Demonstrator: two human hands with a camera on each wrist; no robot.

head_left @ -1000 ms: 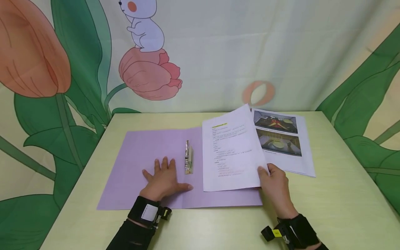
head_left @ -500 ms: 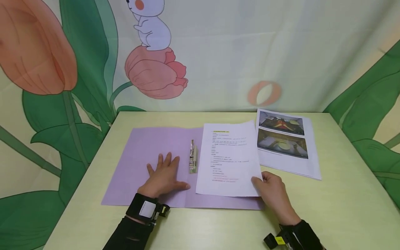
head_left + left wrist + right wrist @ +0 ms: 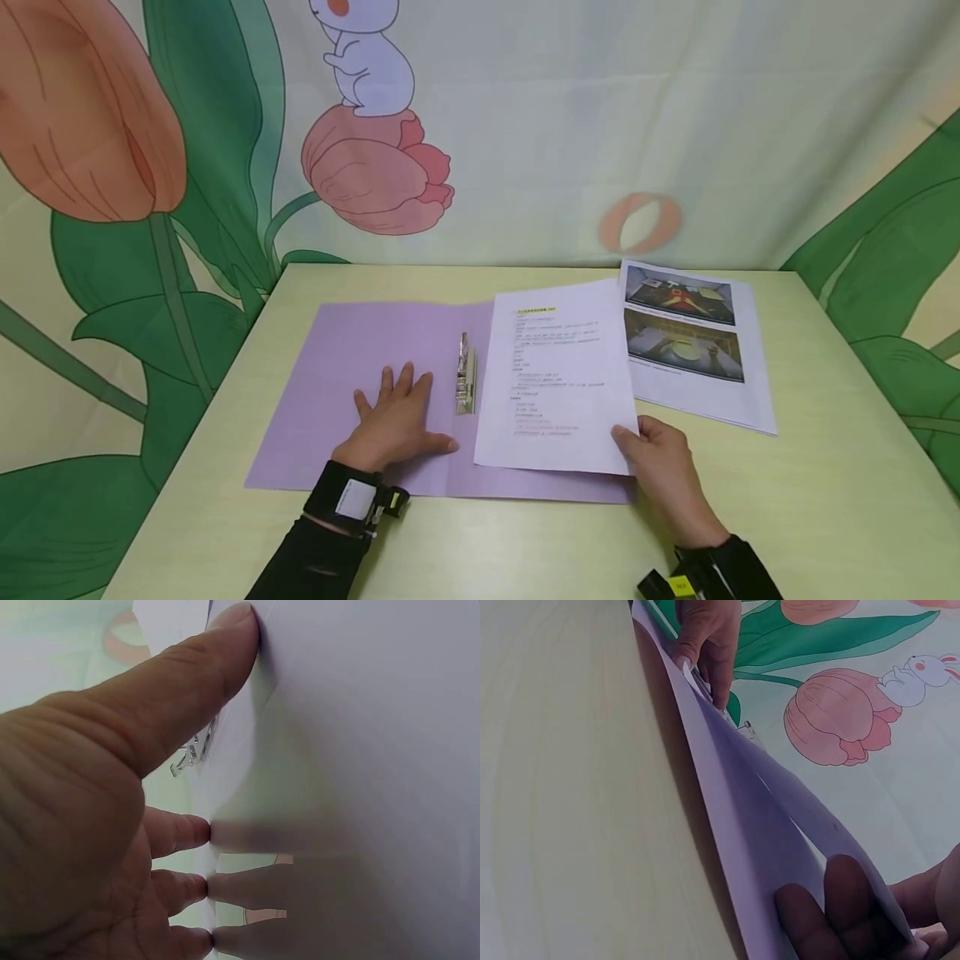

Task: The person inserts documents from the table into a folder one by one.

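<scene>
A purple folder [image 3: 300, 417] lies spread on the table, a metal clip [image 3: 466, 375] standing near its fold. My left hand [image 3: 392, 425] rests on the folder's left cover, fingers spread, thumb pointing toward the fold; the left wrist view shows its fingertips touching the surface. With thumb and fingers my right hand [image 3: 663, 467] pinches the lower right corner of a printed sheet [image 3: 562, 375]. That sheet sits over the folder's right cover, to the right of the clip. In the right wrist view the held paper [image 3: 810, 810] arches above the purple cover [image 3: 720, 802].
A stack of papers with two printed photos [image 3: 697, 400] lies at the right, its left edge partly behind the held sheet. The pale wooden table [image 3: 525, 550] reaches back to a curtain [image 3: 525, 125] printed with flowers and a rabbit.
The right hand has brought the sheet down and toward the near edge, then slightly right in the last half second. The left hand has stayed on the folder.
</scene>
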